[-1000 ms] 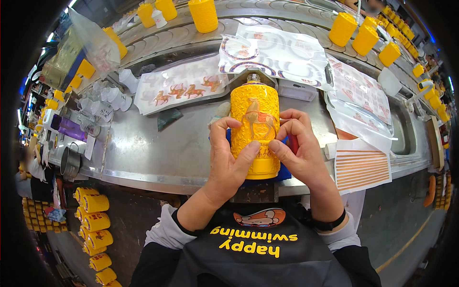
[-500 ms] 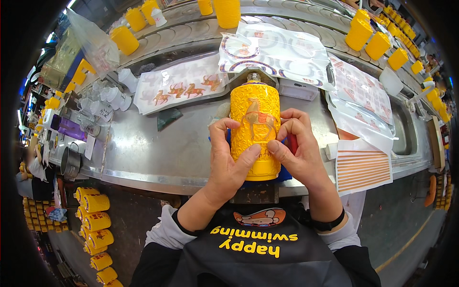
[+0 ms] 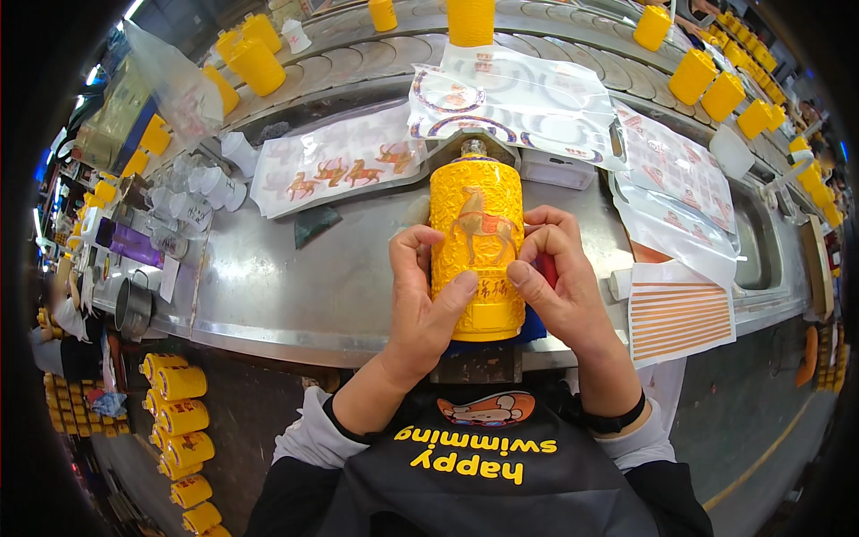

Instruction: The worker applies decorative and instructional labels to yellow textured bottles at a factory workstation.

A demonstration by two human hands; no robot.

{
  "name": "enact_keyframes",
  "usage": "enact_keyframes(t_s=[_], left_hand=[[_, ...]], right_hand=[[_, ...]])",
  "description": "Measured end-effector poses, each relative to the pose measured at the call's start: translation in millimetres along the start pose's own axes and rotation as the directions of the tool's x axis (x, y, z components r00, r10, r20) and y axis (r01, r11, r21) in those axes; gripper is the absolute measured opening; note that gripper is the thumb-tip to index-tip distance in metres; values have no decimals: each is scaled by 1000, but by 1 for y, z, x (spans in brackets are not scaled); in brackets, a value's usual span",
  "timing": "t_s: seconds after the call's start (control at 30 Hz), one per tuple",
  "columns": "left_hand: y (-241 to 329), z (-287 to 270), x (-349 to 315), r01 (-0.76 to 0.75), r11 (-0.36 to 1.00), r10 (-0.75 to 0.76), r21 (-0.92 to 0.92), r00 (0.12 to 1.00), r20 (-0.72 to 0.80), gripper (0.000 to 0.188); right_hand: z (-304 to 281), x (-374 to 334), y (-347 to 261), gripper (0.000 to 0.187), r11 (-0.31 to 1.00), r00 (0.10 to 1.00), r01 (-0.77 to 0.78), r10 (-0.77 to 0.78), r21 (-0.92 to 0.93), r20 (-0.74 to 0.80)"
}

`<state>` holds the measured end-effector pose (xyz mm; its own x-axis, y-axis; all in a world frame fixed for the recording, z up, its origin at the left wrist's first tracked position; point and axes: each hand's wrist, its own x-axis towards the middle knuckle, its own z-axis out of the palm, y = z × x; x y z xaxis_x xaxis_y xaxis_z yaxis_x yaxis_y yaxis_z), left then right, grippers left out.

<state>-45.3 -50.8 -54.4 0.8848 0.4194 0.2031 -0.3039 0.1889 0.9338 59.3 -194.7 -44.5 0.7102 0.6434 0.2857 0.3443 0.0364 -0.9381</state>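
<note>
A yellow embossed bottle (image 3: 478,201) with a clear glass neck lies between my hands at the near edge of the metal worktop. On its front are a brown-and-gold horse decal (image 3: 484,228) with a red saddle and, lower down, a small strip of dark lettering (image 3: 492,289). My left hand (image 3: 418,309) grips the left side, fingers curled behind and thumb beside the lettering. From the right, my right hand (image 3: 562,273) holds the bottle with bent fingers, its thumb at the lettering's right end. Blue and red cloth shows partly behind the bottle.
Decal sheets surround the bottle: horses (image 3: 349,170) at left, ring patterns (image 3: 519,103) behind, orange stripes (image 3: 680,311) at right. A sink (image 3: 761,246) is far right, a metal pot (image 3: 134,304) far left. Yellow bottles stand on the conveyor (image 3: 344,58) and at lower left (image 3: 183,416).
My thumbs have moved apart, uncovering more of the dark lettering. The bottle has barely shifted in my hands. Yellow bottles on the conveyor have travelled to the right.
</note>
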Motion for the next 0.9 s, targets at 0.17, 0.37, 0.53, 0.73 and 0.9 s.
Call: enact_keyframes(t_s=[0.17,0.37,0.53,0.73,0.9], left_hand=[[-2,0,0,-8,1000,8,10,1000,-2,49],[-4,1,1,-38,997,38,67,999,-1,50],[-4,0,1,-44,991,45,128,999,-5,50],[-1,1,2,-29,991,29,128,1000,-3,51],[-9,-4,-1,-28,998,28,56,1000,5,47]], right_hand=[[0,0,0,22,1000,1000,10,-10,-10,3],[-5,-1,5,19,999,999,39,-40,-34,-15],[-10,-4,-26,20,998,948,-12,29,54,-317],[-11,-7,-34,23,948,966,-258,248,-185,-75],[-7,-18,-34,19,965,982,-2,-48,-262,-183]])
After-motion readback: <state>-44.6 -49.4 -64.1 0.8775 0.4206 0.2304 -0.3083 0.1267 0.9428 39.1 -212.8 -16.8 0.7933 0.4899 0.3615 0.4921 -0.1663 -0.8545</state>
